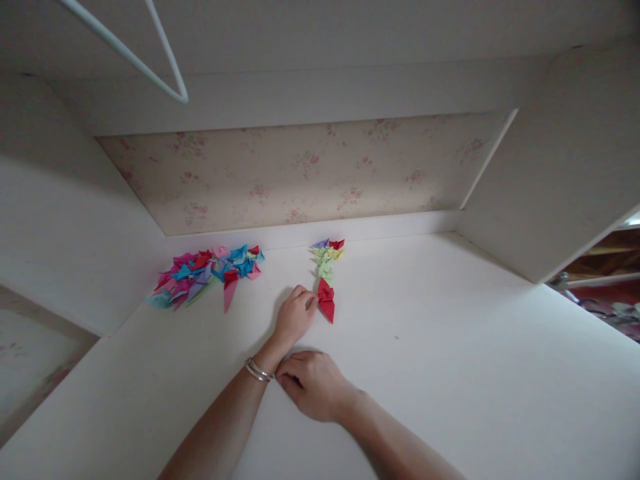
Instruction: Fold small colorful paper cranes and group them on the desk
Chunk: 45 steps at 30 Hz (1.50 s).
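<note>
My left hand (296, 315) reaches forward over the white surface, fingers pinched at the left edge of a red origami crane (327, 303). That crane lies at the near end of a short line of pale green origami pieces (325, 268), which leads back to yellow, purple and red ones by the rear ledge. My right hand (315, 385) rests on the surface beside my left wrist, its fingers curled closed and nothing visible in them. Left of my hands is a heap of colourful origami cranes (200, 273) in pink, blue, purple and red.
White side panels (540, 167) and a floral-papered back wall (310, 173) enclose the white surface (450, 373). A white wire hanger (173, 80) hangs at the upper left. Past the right edge, patterned items (610, 310) show lower down.
</note>
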Available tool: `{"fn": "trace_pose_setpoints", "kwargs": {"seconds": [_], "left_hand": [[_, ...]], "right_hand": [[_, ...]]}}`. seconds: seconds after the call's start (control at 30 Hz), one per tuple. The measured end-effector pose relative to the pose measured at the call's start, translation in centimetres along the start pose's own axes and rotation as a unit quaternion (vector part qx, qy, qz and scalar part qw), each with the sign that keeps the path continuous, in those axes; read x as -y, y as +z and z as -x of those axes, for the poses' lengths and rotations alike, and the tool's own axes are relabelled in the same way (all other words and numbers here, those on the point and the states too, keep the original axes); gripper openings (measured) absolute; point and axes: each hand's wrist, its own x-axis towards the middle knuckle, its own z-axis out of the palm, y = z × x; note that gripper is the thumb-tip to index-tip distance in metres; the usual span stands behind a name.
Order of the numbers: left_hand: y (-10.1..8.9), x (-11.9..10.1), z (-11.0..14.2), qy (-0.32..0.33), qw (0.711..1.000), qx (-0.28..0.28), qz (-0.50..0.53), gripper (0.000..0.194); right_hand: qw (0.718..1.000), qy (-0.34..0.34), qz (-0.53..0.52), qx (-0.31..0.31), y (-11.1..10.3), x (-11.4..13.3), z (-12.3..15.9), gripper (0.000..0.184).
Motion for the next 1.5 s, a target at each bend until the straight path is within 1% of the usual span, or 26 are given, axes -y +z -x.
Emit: {"fn": "trace_pose_setpoints", "kwargs": {"seconds": [0.53, 0.8, 0.9, 1.03, 1.13, 1.23, 1.27, 1.33, 1.43, 1.5], "left_hand": [[0.2, 0.1, -0.1, -0.042, 0.999, -0.006, 0.006, 0.018], [0.3, 0.6, -0.3, -0.056, 0.996, -0.034, 0.058, 0.015], [0.3, 0.9, -0.5, -0.075, 0.992, -0.036, 0.092, 0.014], [-0.1, 1.1, -0.8, -0.141, 0.976, -0.025, 0.166, 0.013], [-1.1, 1.3, -0.8, -0.18, 0.961, 0.004, 0.211, 0.014], [-3.0, 1.8, -0.2, -0.209, 0.945, 0.041, 0.248, 0.019], [-3.8, 2.0, 0.3, -0.222, 0.938, 0.045, 0.264, 0.02], [-5.4, 2.2, 1.6, -0.256, 0.919, 0.03, 0.3, 0.021], [-7.6, 2.3, 4.4, -0.314, 0.88, -0.007, 0.357, 0.035], [-8.6, 2.2, 6.2, -0.341, 0.856, -0.007, 0.389, 0.041]], "right_hand": [[1.0, 0.002, -0.002, 0.007, -0.2, 0.3, -0.1, 0.018], [1.0, 0.002, -0.005, 0.011, -0.2, 0.2, -0.1, 0.02], [1.0, 0.004, -0.011, 0.008, -0.2, 0.2, -0.1, 0.019], [1.0, 0.017, -0.024, 0.005, -0.2, 0.1, -0.2, 0.019], [0.998, 0.03, -0.05, 0.007, -0.5, 0.1, -0.3, 0.018], [0.996, 0.046, -0.071, 0.005, -0.8, 0.1, -0.3, 0.019], [0.996, 0.051, -0.074, 0.004, -0.9, 0.1, -0.3, 0.019], [0.995, 0.057, -0.081, 0.004, -0.9, 0.2, -0.4, 0.019], [0.994, 0.058, -0.095, 0.001, -0.9, 0.2, -0.4, 0.019], [0.993, 0.061, -0.1, -0.002, -0.7, 0.3, -0.4, 0.02]]}}
